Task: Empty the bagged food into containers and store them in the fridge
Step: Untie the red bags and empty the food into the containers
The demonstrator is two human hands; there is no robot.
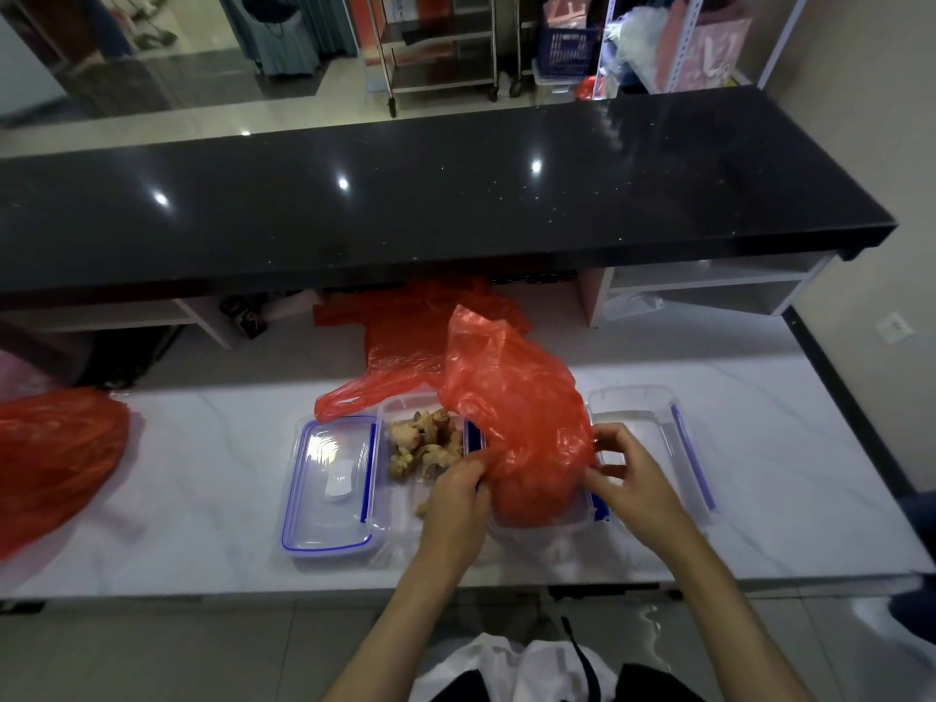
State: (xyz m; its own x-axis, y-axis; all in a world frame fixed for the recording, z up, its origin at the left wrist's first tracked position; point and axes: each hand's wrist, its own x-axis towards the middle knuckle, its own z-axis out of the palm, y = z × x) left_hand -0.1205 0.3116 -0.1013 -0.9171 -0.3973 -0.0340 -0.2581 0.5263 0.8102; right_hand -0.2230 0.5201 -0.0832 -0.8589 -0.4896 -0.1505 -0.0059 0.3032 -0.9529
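A red plastic bag (511, 407) sits bulging inside a clear container (544, 526) at the counter's front middle. My left hand (456, 499) grips the bag's left side, and my right hand (630, 478) pinches its right edge. Just left of it stands another clear container (405, 504) holding pieces of ginger (423, 445). A blue-rimmed lid (329, 486) lies flat further left. A second lid (653, 438) lies to the right of my right hand.
The white marble counter (202, 499) carries a flat empty red bag (405, 336) behind the containers and another red bag (55, 458) at the far left. A raised black bar top (405, 205) runs along the back. The floor lies below the front edge.
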